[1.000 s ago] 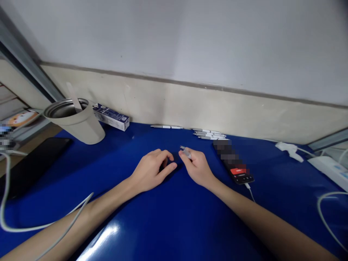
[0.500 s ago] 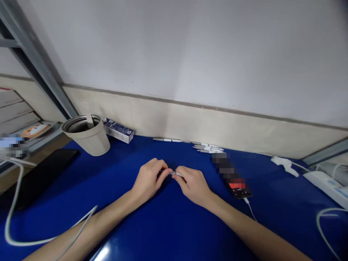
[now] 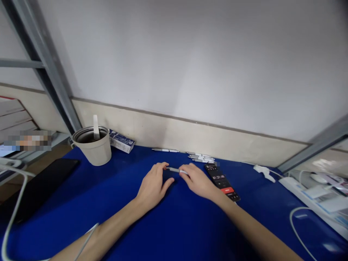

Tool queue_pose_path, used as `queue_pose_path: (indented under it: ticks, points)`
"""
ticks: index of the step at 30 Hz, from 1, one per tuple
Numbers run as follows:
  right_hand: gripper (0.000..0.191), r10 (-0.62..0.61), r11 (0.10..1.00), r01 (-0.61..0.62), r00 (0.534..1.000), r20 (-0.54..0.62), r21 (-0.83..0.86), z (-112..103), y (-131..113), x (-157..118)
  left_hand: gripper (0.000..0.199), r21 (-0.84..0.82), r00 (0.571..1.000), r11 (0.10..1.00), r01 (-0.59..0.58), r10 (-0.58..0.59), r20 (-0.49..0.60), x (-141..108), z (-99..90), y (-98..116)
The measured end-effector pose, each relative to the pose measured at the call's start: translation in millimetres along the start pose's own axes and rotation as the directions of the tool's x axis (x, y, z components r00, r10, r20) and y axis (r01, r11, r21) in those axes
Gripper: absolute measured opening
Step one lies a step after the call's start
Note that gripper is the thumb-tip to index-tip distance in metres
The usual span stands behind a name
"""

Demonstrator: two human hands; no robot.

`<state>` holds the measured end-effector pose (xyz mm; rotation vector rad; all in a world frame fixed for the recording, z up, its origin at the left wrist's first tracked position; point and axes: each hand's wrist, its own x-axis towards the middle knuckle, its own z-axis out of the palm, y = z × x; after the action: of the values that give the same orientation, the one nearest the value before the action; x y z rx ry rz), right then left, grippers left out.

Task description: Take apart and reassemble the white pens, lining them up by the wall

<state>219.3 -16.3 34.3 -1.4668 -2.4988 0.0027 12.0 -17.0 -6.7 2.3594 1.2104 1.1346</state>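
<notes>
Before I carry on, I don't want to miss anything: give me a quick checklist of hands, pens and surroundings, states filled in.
1. Pen gripped: ok, pinched in the right hand.
2. Left hand open: ok, thumb spread away from the fingers.
3. Pen's tip clear of the left fingertips: cannot tell, contact is too small to make out.
4. Other pens beyond both hands: ok, lying near the wall.
5. White cable off the left forearm: not ok, it crosses it.
6. Mug upright: ok.
</notes>
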Motion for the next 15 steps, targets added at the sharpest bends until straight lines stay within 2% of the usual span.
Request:
queue_pose_path:
  ticks: [2, 3, 7, 9, 12, 15]
  points:
    - [0.020, -0.007, 0.970, -0.001, 0.999, -0.032, -0.244, -9, 18, 6, 0.037, -0.017, 0.998, 0.998, 0.056, -0.056, -0.011, 0, 1.0, -2]
    - [0.020, 0.007, 0.957, -0.018, 0.999, -0.041, -0.290, -14, 29, 9, 0.035, -0.015, 0.998, 0.998, 0.065, -0.065, -0.006, 0, 1.1, -2]
    - [0.021, 0.054, 0.920, -0.076, 0.996, -0.068, -0.384, -24, 73, 21, 0.029, 0.031, 0.997, 0.999, 0.014, -0.016, 0.075, 0, -0.6, -2]
    - [0.018, 0.064, 0.906, -0.093, 0.995, -0.082, -0.414, -24, 86, 27, 0.026, 0.060, 0.993, 0.998, -0.008, 0.001, 0.117, 0, -1.9, 0]
    - [0.019, 0.039, 0.902, -0.075, 0.995, -0.091, -0.425, -17, 86, 38, 0.023, 0.091, 0.988, 0.995, -0.036, 0.022, 0.153, -1, -3.6, 3]
    - [0.021, -0.044, 0.921, 0.016, 0.997, -0.063, -0.390, -2, 64, 54, 0.019, 0.119, 0.985, 0.991, -0.057, 0.036, 0.169, -1, -4.6, 4]
